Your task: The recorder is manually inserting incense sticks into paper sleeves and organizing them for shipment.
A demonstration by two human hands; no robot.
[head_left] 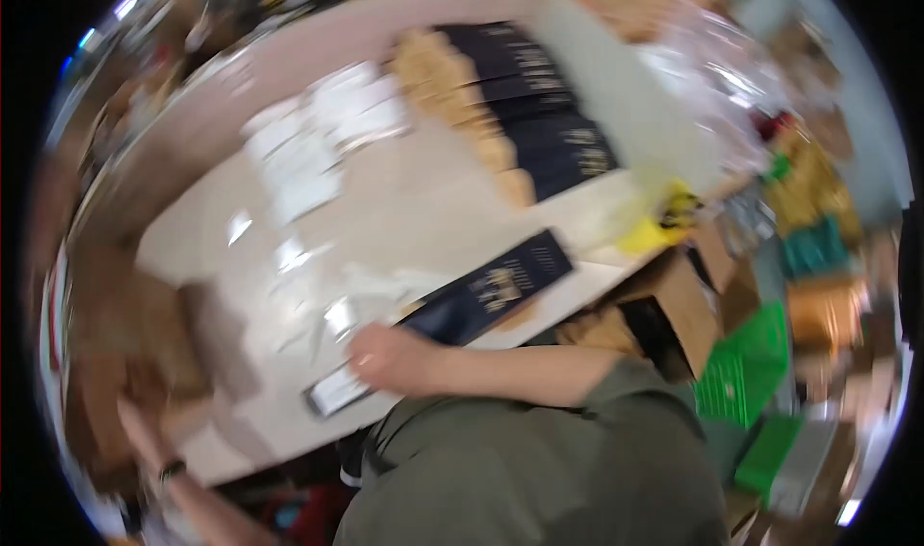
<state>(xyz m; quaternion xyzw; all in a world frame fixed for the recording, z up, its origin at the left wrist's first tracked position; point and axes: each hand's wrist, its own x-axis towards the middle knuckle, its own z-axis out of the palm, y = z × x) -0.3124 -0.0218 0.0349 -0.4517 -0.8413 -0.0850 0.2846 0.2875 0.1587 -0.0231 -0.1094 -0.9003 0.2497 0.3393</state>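
One oblong package (491,294), right hand (397,359) atop, left hand (144,429) by cardboard box (135,315)

Right grip (393,358) inward, left grip (141,424) outstretched

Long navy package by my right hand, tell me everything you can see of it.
The long navy package looks flat and smooth; blur hides its material. Pale print marks its upper right part. It lies slantwise on the pale table, near the front edge. The right hand is over its lower left part, grip unclear; a white piece shows beyond.
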